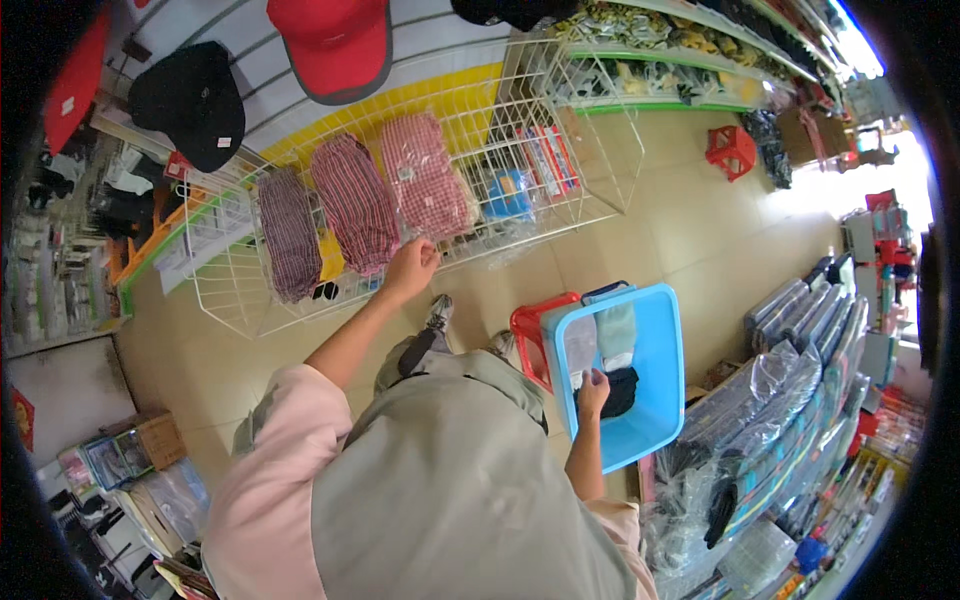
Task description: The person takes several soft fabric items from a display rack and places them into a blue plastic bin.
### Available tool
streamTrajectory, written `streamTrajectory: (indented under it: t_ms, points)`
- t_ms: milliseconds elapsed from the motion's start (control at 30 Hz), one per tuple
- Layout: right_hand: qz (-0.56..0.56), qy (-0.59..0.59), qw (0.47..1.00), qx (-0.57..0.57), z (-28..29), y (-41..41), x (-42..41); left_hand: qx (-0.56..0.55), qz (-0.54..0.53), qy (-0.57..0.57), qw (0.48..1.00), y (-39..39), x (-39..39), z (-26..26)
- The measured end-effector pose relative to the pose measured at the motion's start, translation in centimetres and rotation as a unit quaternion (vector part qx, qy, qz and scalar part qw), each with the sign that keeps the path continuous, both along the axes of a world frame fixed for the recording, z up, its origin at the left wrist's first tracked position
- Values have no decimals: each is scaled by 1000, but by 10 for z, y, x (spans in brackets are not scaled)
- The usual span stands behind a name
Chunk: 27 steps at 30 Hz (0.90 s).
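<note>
My left hand (411,266) is at the near side of a white wire basket (600,206), fingers curled. It is close to a red striped cloth bundle (354,202) and a pink checked bundle (424,176) in clear plastic. A dark checked bundle (289,232) lies left of them. My right hand (594,391) is inside a light blue plastic bin (660,360), fingers bent over the cloth items. In that bin lie a grey folded cloth item (580,341), a pale green one (616,334) and a black one (621,394). Whether either hand grips anything is unclear.
The bin rests by a red plastic stool (531,345); another red stool (730,153) stands farther off. Plastic-wrapped flat goods (780,420) crowd the right. A red cap (330,45) and a black cap (191,105) hang above the wire basket. Stocked shelves (660,79) line the back.
</note>
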State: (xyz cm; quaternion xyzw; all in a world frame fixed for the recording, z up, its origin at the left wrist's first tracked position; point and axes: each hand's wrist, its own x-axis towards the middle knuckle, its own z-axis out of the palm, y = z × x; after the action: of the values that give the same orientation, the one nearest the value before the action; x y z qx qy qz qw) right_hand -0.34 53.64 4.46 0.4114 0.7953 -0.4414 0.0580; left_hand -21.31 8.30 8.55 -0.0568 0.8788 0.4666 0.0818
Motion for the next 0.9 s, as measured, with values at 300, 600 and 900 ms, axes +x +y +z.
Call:
streamTrajectory:
  t_ms: [300, 600, 900]
  points:
    - [-18, 61, 995, 75, 26, -65, 20, -157, -168, 0, 973, -19, -47, -30]
    - [-51, -3, 994, 99, 50, -106, 32, -175, -186, -46, 966, -23, -54, -46]
    - [-90, -10, 993, 80, 53, -109, 26, -174, -211, -39, 961, -11, -68, -50]
